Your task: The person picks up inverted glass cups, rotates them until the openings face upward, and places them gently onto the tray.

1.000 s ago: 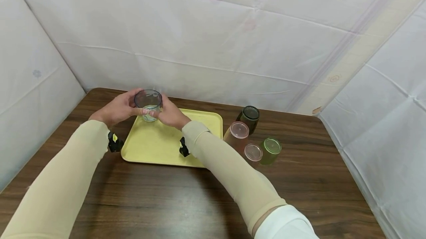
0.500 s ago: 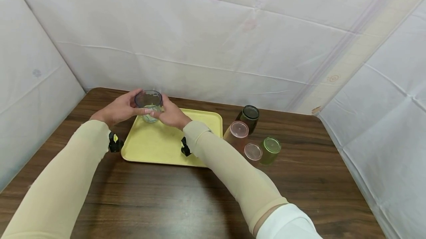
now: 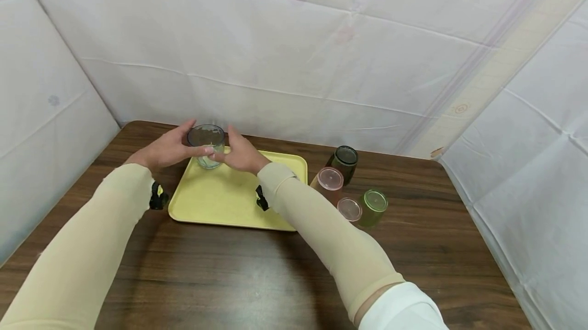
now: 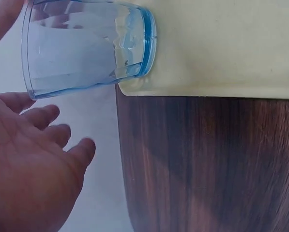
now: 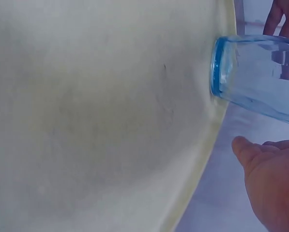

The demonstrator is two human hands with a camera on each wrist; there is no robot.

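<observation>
Blue glass tumbler (image 3: pixel 205 146) stands upright at the yellow tray's (image 3: pixel 239 202) 11 o'clock corner, between both palms: left hand (image 3: pixel 167 148) and right hand (image 3: pixel 241 155) open, fingers relaxed, holding nothing.

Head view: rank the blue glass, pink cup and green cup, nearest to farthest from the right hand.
1. Blue glass: on the tray's far left corner, just left of the right hand.
2. Pink cup: on the table, right of the tray.
3. Green cup: farthest right.
</observation>
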